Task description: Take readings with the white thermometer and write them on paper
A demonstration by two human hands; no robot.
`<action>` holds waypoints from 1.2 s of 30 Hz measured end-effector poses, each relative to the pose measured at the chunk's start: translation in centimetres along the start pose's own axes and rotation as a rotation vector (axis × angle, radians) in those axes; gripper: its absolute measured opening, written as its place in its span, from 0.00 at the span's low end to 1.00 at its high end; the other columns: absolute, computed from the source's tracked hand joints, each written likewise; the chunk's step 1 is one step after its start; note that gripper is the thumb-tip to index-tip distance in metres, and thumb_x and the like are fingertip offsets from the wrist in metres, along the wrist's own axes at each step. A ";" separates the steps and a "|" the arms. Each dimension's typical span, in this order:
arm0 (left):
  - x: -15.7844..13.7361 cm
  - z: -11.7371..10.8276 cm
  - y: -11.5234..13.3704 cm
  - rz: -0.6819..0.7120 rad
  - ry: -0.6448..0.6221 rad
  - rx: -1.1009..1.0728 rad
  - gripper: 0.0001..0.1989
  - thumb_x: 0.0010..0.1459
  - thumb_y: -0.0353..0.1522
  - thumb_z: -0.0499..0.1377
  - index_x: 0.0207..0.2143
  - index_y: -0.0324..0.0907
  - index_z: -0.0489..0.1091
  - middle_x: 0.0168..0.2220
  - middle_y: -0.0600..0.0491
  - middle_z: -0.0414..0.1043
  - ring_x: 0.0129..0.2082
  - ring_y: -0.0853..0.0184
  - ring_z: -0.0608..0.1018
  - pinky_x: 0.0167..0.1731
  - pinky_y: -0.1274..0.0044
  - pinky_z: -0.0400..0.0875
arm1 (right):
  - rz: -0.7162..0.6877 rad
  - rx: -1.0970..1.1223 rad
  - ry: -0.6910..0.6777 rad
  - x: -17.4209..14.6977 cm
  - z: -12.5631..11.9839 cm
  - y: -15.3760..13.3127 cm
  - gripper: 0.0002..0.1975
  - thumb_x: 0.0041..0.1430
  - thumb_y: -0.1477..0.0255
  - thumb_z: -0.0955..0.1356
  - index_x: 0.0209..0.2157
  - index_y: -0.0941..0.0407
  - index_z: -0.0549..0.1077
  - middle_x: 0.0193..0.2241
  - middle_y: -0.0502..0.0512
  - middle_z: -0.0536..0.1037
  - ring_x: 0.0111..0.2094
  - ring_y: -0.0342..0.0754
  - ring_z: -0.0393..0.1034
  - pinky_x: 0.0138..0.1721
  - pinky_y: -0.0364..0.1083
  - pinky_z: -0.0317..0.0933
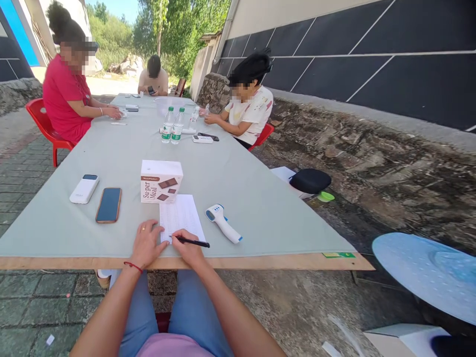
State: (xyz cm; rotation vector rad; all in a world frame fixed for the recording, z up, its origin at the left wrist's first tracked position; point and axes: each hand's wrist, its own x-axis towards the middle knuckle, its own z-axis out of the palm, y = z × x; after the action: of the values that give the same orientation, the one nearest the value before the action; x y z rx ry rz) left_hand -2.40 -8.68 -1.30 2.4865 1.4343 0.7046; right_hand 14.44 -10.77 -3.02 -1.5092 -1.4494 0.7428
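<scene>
While a black pen (pixel 195 242) is pinched in the right hand (pixel 189 252) at the frame's lower centre, the paper sheet (pixel 186 212) there is touched at its left edge by the left hand (pixel 146 244), thumb and fingers apart; just beyond, left of centre, a white box (pixel 160 182) is seen

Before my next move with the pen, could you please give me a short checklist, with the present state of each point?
1. Black pen gripped: ok, in the right hand.
2. Paper steadied: ok, the left hand rests at its left edge.
3. Paper fully uncovered: not ok, the white box hides its upper left corner.
4. Thermometer apart from the paper: ok, it lies to the right.
5. Paper readable: cannot tell, too small here.
</scene>
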 end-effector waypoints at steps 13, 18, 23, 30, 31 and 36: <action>0.0 -0.2 0.1 -0.008 -0.017 -0.001 0.16 0.53 0.35 0.65 0.45 0.44 0.70 0.51 0.46 0.65 0.54 0.56 0.68 0.56 0.60 0.61 | 0.002 -0.006 0.030 0.0 0.0 0.1 0.09 0.49 0.65 0.63 0.24 0.53 0.72 0.22 0.50 0.77 0.25 0.48 0.69 0.30 0.46 0.62; 0.0 -0.2 0.1 -0.010 -0.013 -0.013 0.15 0.53 0.35 0.65 0.44 0.45 0.70 0.51 0.46 0.64 0.54 0.57 0.68 0.56 0.60 0.61 | 0.005 0.006 0.014 0.0 0.0 -0.1 0.08 0.48 0.66 0.63 0.23 0.53 0.72 0.21 0.50 0.76 0.25 0.48 0.68 0.30 0.46 0.62; 0.0 -0.1 0.0 -0.010 -0.001 -0.026 0.16 0.53 0.35 0.65 0.44 0.46 0.70 0.51 0.47 0.65 0.53 0.57 0.68 0.56 0.60 0.61 | 0.005 0.028 0.039 -0.1 -0.1 -0.2 0.08 0.48 0.66 0.63 0.23 0.53 0.71 0.21 0.49 0.76 0.25 0.48 0.68 0.30 0.46 0.62; -0.1 0.0 0.0 -0.007 0.002 -0.006 0.16 0.53 0.35 0.65 0.45 0.44 0.70 0.51 0.46 0.65 0.54 0.56 0.68 0.56 0.60 0.61 | 0.028 0.032 0.047 0.0 -0.1 -0.1 0.09 0.48 0.64 0.63 0.23 0.53 0.71 0.21 0.50 0.75 0.25 0.48 0.68 0.30 0.46 0.62; -0.1 0.0 0.0 -0.008 0.002 -0.008 0.17 0.53 0.35 0.65 0.45 0.44 0.70 0.51 0.46 0.65 0.54 0.56 0.68 0.56 0.60 0.61 | 0.034 0.036 0.055 0.0 -0.1 -0.1 0.10 0.48 0.64 0.63 0.23 0.53 0.71 0.21 0.50 0.75 0.25 0.48 0.68 0.30 0.47 0.62; -0.1 -0.1 0.0 -0.015 0.002 -0.015 0.16 0.52 0.34 0.66 0.44 0.44 0.70 0.51 0.46 0.65 0.54 0.56 0.68 0.57 0.61 0.61 | 0.032 0.040 0.058 0.0 0.0 0.1 0.10 0.48 0.63 0.63 0.23 0.53 0.71 0.21 0.50 0.76 0.25 0.48 0.68 0.31 0.47 0.62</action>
State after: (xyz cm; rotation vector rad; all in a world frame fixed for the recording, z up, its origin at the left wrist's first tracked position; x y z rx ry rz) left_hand -2.45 -8.76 -1.26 2.4623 1.4409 0.7133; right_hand 14.50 -10.77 -3.11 -1.5141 -1.3629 0.7366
